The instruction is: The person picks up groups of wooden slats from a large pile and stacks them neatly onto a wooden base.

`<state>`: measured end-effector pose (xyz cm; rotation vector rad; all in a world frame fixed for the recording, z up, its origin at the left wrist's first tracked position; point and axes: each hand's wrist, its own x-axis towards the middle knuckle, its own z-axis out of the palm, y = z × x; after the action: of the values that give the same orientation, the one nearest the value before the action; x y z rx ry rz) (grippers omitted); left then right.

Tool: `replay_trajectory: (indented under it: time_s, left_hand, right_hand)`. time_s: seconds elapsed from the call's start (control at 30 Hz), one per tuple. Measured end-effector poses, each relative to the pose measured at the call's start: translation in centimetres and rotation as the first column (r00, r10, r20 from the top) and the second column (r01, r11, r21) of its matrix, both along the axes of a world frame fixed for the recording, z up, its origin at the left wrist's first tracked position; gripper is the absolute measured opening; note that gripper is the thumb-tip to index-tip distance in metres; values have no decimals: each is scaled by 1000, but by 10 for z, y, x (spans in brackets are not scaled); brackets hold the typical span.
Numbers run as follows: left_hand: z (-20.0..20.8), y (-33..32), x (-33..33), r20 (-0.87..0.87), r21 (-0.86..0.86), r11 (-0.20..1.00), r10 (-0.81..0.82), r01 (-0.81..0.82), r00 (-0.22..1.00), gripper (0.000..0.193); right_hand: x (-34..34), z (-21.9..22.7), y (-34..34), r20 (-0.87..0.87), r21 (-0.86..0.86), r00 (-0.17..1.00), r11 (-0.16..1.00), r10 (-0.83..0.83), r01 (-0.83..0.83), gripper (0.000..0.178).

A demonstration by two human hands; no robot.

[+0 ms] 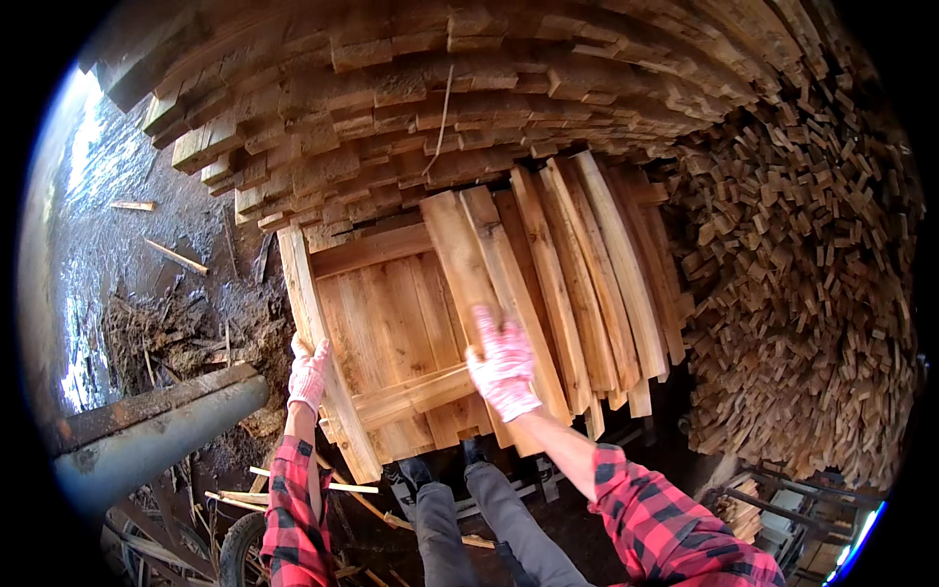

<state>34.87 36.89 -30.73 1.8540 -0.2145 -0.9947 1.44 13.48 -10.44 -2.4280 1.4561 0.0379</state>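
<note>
My left hand [308,372], in a pink and white glove, grips the outer edge of a pale wooden board [328,352] at the left end of a stack. My right hand [504,364], gloved alike, is clasped over another wooden board [457,245], its thumb toward the board's left edge. That board is smeared by motion at its upper part. Between my hands lie flat boards [386,308] with two crosswise strips over them. Several more boards [587,284] lie side by side to the right of my right hand.
Beyond the stack rises a high pile of rough planks [391,108]. A large heap of cut wood ends [802,274] fills the right. At the left are a thick grey metal pipe [166,421], wet muddy ground [166,235] and wood scraps. A wheel [242,548] shows at lower left.
</note>
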Motion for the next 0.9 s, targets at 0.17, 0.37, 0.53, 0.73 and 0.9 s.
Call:
replay_trajectory:
  time_s: [0.17,0.37,0.53,0.73,0.9]
  left_hand:
    - [108,-69,-37,83,249,961,-142,117,986,71]
    - [135,-78,-44,125,549,820,-270,160,955,80]
    - [88,-41,-23,137,354,927,-181,123,974,86]
    - [134,-83,-41,135,438,862,-343,255,929,87]
    - [81,-23,-9,150,522,825,-340,218,928,88]
  right_hand:
    - [-40,-1,-58,-35,-18,983,983,-182,181,94]
    - [-35,-4,-43,-107,-17,978,984,-179,178,85]
    - [47,-16,34,94,49,993,997,-67,62,74]
    - [147,-58,83,161,401,981,916,-103,31,70]
    - [116,-24,55,94,-38,993,997,73,-70,80]
